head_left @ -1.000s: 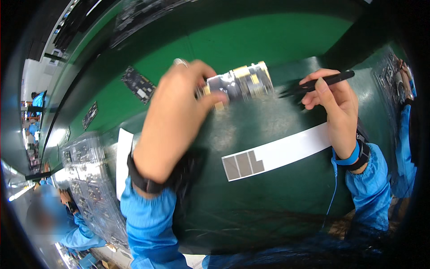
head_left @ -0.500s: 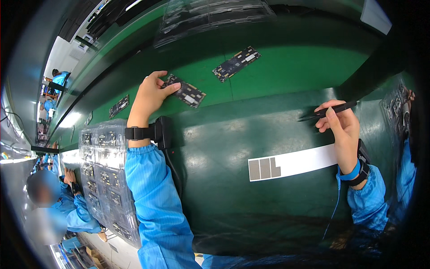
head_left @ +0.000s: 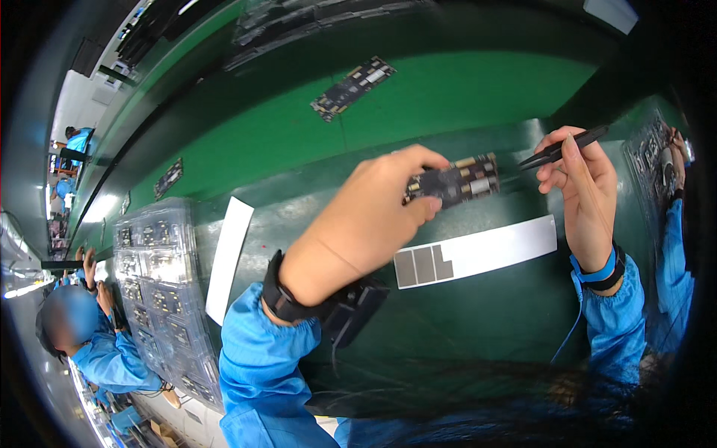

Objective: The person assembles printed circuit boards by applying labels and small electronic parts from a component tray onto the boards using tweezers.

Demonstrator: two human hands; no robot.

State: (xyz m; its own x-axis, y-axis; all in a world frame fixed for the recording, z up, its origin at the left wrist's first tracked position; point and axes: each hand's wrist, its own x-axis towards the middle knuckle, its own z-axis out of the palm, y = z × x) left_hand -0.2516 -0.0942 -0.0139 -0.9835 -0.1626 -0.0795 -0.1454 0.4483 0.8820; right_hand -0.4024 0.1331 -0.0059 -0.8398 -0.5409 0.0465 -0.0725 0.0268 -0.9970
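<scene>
My left hand (head_left: pixel 373 205) is closed on the end of a dark circuit board (head_left: pixel 467 181), holding it above the bench between thumb and fingers. In my right hand (head_left: pixel 581 190) is a pair of black tweezers (head_left: pixel 560 151), its tip pointing left at the board and a short gap away from it. Just below the board lies a white strip (head_left: pixel 500 249) with a few grey rectangular pads (head_left: pixel 423 266) at its left end. A second circuit board (head_left: pixel 352 88) rests on the green mat farther back.
Clear trays of boards (head_left: pixel 160 291) stand at the left, beside another white strip (head_left: pixel 230 257). Another board (head_left: pixel 169 178) lies behind them. Plastic trays (head_left: pixel 321 26) sit at the back. Co-workers sit at the left, one in a blue sleeve (head_left: pixel 112 366); another person's hand (head_left: pixel 678 157) shows far right.
My left hand has carried the circuit board right, from the green mat to beside the tweezers. The right hand has risen slightly. The left white strip has come into sight.
</scene>
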